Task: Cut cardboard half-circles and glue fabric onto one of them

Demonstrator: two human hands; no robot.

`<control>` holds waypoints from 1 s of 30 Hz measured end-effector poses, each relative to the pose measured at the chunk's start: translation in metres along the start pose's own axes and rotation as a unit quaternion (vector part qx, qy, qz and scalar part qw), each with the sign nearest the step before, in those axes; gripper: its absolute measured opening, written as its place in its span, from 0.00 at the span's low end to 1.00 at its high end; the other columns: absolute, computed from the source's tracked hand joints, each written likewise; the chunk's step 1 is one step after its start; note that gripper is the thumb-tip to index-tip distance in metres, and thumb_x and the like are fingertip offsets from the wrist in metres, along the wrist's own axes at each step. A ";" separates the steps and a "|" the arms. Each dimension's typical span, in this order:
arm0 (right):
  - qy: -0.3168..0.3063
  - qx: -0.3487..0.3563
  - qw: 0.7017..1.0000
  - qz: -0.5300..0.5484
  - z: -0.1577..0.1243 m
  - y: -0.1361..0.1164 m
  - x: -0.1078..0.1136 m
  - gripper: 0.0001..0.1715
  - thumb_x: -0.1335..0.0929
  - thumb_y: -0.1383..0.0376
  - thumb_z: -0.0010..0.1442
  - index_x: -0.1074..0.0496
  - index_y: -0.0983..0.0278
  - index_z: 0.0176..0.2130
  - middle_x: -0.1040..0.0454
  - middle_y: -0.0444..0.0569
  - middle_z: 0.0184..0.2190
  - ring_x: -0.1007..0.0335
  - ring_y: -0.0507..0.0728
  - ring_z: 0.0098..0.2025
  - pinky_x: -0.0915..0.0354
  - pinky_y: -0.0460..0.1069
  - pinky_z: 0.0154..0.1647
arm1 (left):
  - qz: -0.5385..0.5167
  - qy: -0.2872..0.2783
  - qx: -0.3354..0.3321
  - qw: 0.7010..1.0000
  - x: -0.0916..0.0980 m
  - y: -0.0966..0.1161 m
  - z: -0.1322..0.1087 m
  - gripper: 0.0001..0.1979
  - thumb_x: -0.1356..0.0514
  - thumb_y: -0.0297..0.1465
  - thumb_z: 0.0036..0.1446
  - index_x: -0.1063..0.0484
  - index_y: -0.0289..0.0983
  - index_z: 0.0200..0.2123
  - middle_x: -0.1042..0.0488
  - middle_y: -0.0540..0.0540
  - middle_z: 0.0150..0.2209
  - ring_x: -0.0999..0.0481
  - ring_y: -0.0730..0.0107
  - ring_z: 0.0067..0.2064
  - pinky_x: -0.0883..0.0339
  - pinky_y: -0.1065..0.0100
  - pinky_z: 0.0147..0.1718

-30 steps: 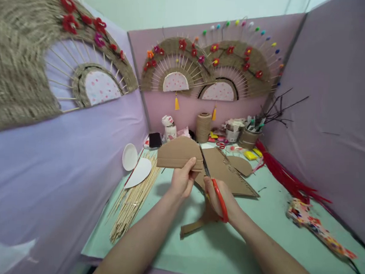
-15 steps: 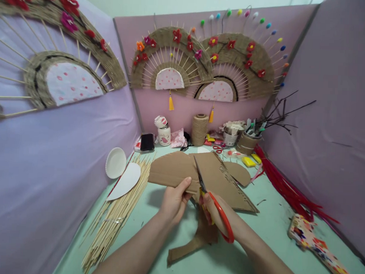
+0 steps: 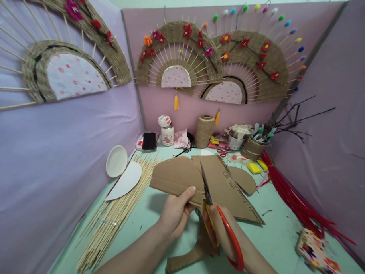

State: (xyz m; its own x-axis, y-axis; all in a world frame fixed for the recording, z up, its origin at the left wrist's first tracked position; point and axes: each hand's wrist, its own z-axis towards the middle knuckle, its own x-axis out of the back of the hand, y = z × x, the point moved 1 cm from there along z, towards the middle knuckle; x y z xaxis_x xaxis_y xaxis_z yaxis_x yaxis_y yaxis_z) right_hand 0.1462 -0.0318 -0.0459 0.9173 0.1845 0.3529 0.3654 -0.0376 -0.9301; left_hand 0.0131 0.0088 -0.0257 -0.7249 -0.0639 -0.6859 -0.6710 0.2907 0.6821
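Note:
My left hand (image 3: 176, 212) grips a half-round piece of brown cardboard (image 3: 175, 174) along its lower edge, thumb on top and fingers beneath. In my right hand (image 3: 219, 226) is a pair of scissors (image 3: 231, 234) with red and yellow handles. Their blades point up and away, one visible over the right edge of the cardboard piece; whether the edge lies between the blades I cannot tell. Behind the blades lies a larger cardboard sheet (image 3: 228, 190) on the table. A curved cardboard offcut (image 3: 193, 253) lies under my hands, partly hidden by the right one.
Bamboo sticks (image 3: 116, 222), a white half-circle (image 3: 127, 183) and a white bowl (image 3: 116, 162) are at left. Twine (image 3: 204, 131), a jar (image 3: 167, 135) and a pen pot (image 3: 254, 147) stand at the back. Red strips (image 3: 294, 193) and a flowered glue gun-like object (image 3: 319, 253) lie right.
My view has shifted slightly, so most things sit a little farther right. The scissors and cardboard piece appear slightly lower and nearer. Both hands keep their hold.

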 end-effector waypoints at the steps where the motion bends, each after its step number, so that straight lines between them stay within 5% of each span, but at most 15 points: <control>1: 0.002 -0.004 1.000 0.003 0.000 0.001 0.000 0.36 0.51 0.36 0.60 0.41 0.61 0.26 0.38 0.42 0.13 0.41 0.52 0.15 0.44 0.45 0.16 | 0.000 0.000 0.001 1.000 0.000 0.000 0.000 0.18 0.29 0.29 0.43 0.24 0.32 0.40 0.20 0.42 0.38 0.20 0.66 0.37 0.26 0.71 0.34; 7: 0.008 -0.031 0.999 -0.015 -0.001 -0.002 0.001 0.36 0.52 0.36 0.60 0.41 0.60 0.25 0.40 0.41 0.11 0.42 0.51 0.12 0.46 0.45 0.14 | 0.002 0.002 0.011 1.000 0.000 0.002 0.000 0.19 0.28 0.29 0.42 0.25 0.31 0.39 0.19 0.42 0.39 0.21 0.67 0.37 0.25 0.71 0.35; 19: 0.059 0.036 0.989 -0.131 0.002 -0.006 0.012 0.35 0.49 0.37 0.60 0.45 0.60 0.20 0.42 0.42 0.16 0.46 0.52 0.20 0.49 0.47 0.21 | 0.002 0.035 0.023 0.999 0.001 0.006 0.002 0.17 0.28 0.28 0.42 0.24 0.31 0.37 0.19 0.43 0.36 0.21 0.69 0.33 0.27 0.74 0.30; 30: -0.015 0.025 0.999 0.016 -0.003 -0.002 0.008 0.41 0.52 0.31 0.55 0.39 0.61 0.29 0.39 0.41 0.16 0.43 0.51 0.18 0.46 0.46 0.18 | 0.040 0.031 0.016 0.999 0.002 0.005 0.001 0.22 0.29 0.32 0.44 0.26 0.32 0.44 0.20 0.41 0.40 0.20 0.61 0.41 0.26 0.67 0.40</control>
State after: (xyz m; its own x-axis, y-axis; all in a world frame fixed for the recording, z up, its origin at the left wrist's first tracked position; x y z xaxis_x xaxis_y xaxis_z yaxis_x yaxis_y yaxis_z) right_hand 0.1538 -0.0332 -0.0411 0.9226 0.2138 0.3212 0.3276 0.0058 -0.9448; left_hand 0.0088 0.0111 -0.0241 -0.7846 -0.0989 -0.6121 -0.6066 0.3267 0.7248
